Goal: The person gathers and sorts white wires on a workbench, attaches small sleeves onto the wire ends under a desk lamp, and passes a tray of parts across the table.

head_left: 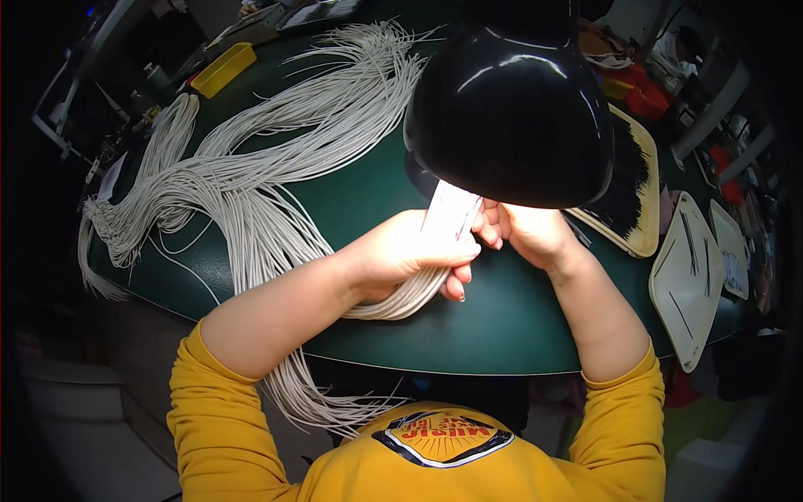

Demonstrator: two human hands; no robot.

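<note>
Under the black lamp head (510,125), my left hand (397,251) is closed round a bundle of off-white wires (401,305). The wires curve out below the fingers and back to the left. From the top of that grip rises a pale, brightly lit flat piece (447,213); glare hides whether it is a card or the wire ends. Beside its right edge my right hand (535,234) has its fingers curled in, partly covered by the lamp. Anything pinched in them is too small or hidden to make out.
A large spread of long off-white wires (284,155) covers the table's left side, some hanging over the front edge. On the green table (502,335), a tray of black thin pieces (644,226) lies right, beside a pale tray with dark strips (686,309). A yellow bin (224,69) stands far left.
</note>
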